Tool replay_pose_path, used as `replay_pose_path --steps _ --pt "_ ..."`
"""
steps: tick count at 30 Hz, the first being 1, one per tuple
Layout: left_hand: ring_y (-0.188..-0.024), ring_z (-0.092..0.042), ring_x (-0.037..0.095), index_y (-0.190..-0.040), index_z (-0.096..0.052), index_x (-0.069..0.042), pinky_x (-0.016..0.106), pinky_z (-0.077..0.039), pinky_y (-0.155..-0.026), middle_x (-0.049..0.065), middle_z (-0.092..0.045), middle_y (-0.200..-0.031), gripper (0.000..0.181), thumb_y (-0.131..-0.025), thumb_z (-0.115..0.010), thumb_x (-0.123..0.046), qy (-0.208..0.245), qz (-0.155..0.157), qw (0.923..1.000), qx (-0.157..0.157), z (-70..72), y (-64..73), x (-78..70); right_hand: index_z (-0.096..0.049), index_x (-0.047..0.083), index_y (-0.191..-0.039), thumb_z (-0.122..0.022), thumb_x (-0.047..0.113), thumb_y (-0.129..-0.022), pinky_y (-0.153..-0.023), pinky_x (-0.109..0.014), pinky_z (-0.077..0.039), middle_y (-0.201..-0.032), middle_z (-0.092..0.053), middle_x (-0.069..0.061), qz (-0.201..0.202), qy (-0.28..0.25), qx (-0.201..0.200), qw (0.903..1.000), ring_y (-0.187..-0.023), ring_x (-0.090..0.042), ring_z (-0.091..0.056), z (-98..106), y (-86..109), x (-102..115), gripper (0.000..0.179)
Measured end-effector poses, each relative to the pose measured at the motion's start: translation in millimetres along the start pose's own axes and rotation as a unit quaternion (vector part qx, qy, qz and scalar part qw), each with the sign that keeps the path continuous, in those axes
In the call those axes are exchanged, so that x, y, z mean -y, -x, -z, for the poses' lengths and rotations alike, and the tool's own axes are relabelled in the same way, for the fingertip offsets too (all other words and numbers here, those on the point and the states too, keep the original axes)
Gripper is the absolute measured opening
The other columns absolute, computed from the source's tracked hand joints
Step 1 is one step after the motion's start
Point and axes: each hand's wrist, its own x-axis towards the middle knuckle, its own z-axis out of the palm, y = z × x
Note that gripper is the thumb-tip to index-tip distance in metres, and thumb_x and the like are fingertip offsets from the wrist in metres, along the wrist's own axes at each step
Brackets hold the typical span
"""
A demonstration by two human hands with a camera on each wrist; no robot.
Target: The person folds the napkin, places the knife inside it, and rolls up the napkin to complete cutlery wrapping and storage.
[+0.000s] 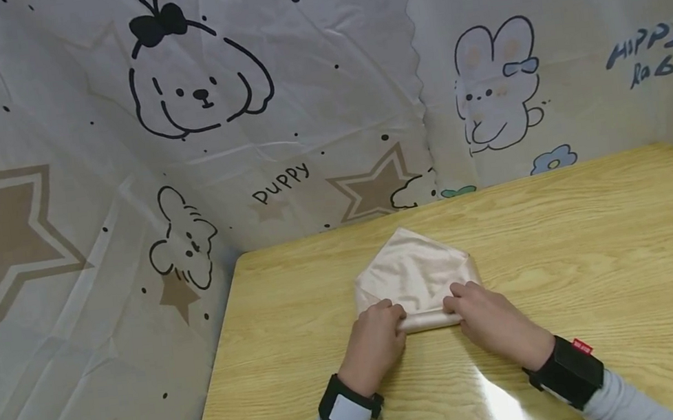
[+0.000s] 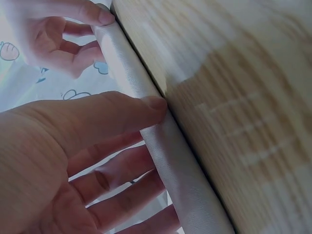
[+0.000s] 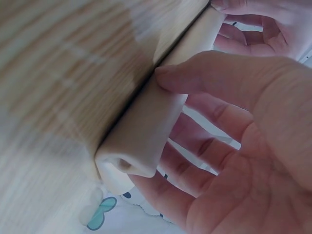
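A pale pink satiny cloth [image 1: 414, 267] lies on the wooden table, its far edge coming to a point. Its near edge is rolled into a tube [image 1: 429, 320]. My left hand [image 1: 377, 337] grips the left part of the roll, thumb on the near side and fingers over the far side. On the right part, my right hand [image 1: 495, 320] holds it the same way. In the right wrist view the open end of the rolled cloth [image 3: 134, 141] shows a small hollow. The left wrist view shows the left thumb [image 2: 112, 114] pressed against the roll.
The wooden table [image 1: 596, 243] extends on both sides of the cloth, with a bright glare patch near the front. Behind and to the left hangs a white curtain [image 1: 324, 100] printed with cartoon animals and stars. Both wrists wear black straps [image 1: 569, 370].
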Motion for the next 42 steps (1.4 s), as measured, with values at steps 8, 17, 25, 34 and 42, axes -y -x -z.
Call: replay_pose_path --steps 8,17,25,34,42 --pt "-0.062 -0.054 0.009 -0.078 -0.074 -0.013 0.025 -0.046 -0.050 -0.004 -0.057 -0.070 0.011 -0.070 -0.074 -0.006 -0.017 -0.014 0.9998 0.000 0.1 -3.2 0.1 -0.070 0.011 -0.087 -0.071 -0.007 -0.068 -0.054 -0.031 -0.048 -0.082 -0.056 0.000 0.000 -0.006 0.001 1.0000 -0.074 -0.018 -0.052 0 0.5 -2 0.026" --pt "-0.058 -0.049 0.012 -0.062 -0.058 -0.015 0.027 -0.040 -0.047 -0.003 -0.048 -0.065 0.016 -0.071 -0.068 -0.008 -0.041 -0.044 0.9981 0.010 -0.3 -6.0 -0.6 -0.072 0.009 -0.091 -0.071 -0.003 -0.074 -0.057 -0.033 -0.049 -0.086 -0.056 -0.001 0.006 -0.016 -0.006 0.9998 -0.076 -0.019 -0.051 1 0.5 -4 0.022" --pt "-0.057 -0.041 0.010 -0.059 -0.053 -0.019 0.024 -0.029 -0.046 -0.006 -0.043 -0.062 0.017 -0.060 -0.067 -0.010 -0.006 -0.047 0.9987 0.018 -3.4 -11.7 9.6 -0.071 0.009 -0.094 -0.069 -0.002 -0.078 -0.060 -0.034 -0.051 -0.088 -0.058 -0.001 0.006 -0.017 0.008 0.9998 -0.078 -0.019 -0.053 3 0.5 -5 0.019" --pt "-0.065 -0.044 0.010 -0.076 -0.074 -0.015 0.022 -0.036 -0.053 -0.006 -0.049 -0.071 0.013 -0.068 -0.065 -0.010 0.031 -0.066 0.9968 0.033 1.1 -12.6 15.7 -0.073 0.009 -0.104 -0.063 -0.001 -0.087 -0.067 -0.032 -0.049 -0.090 -0.055 0.000 0.010 -0.004 0.038 0.9992 -0.081 -0.016 -0.048 8 -1.5 -8 0.023" --pt "-0.074 -0.055 0.010 -0.096 -0.075 -0.011 0.026 -0.049 -0.064 -0.001 -0.064 -0.081 0.015 -0.085 -0.065 -0.011 0.036 -0.081 0.9952 0.042 3.3 -12.8 17.8 -0.070 0.008 -0.112 -0.064 -0.008 -0.081 -0.067 -0.032 -0.047 -0.093 -0.060 -0.003 0.024 -0.001 0.033 0.9992 -0.080 -0.017 -0.050 4 -0.2 -16 0.035"
